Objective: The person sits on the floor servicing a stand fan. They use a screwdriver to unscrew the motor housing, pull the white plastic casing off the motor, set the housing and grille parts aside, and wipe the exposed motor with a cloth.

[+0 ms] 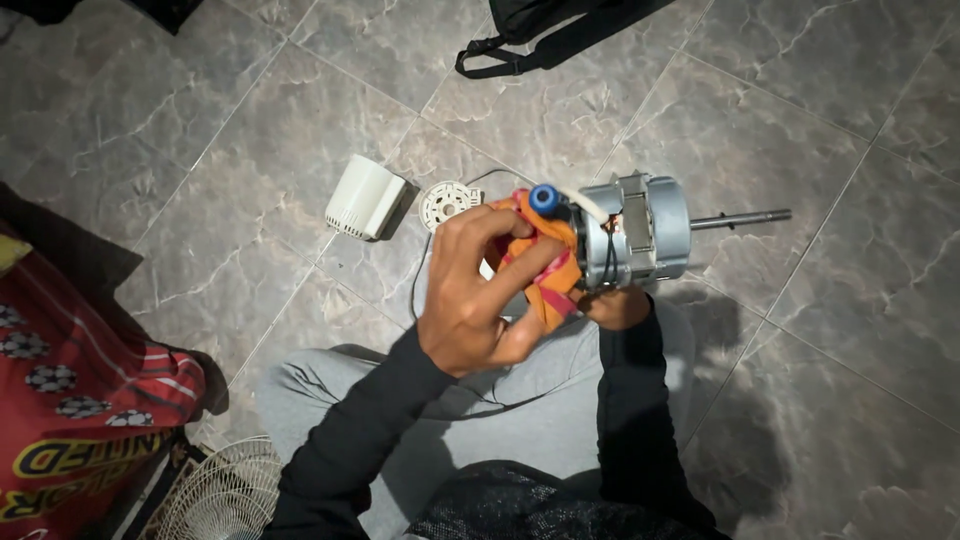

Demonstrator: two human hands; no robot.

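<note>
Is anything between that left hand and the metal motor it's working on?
Yes. An orange and pink cloth lies between the left hand and the motor. The right hand holds the motor from below, bare.

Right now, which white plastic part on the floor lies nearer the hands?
The small round disc, beside the orange cloth; the boxy ribbed cover lies farther left.

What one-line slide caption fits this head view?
Left hand presses an orange cloth against a grey fan motor that the right hand supports from below, above a tiled floor.
</note>
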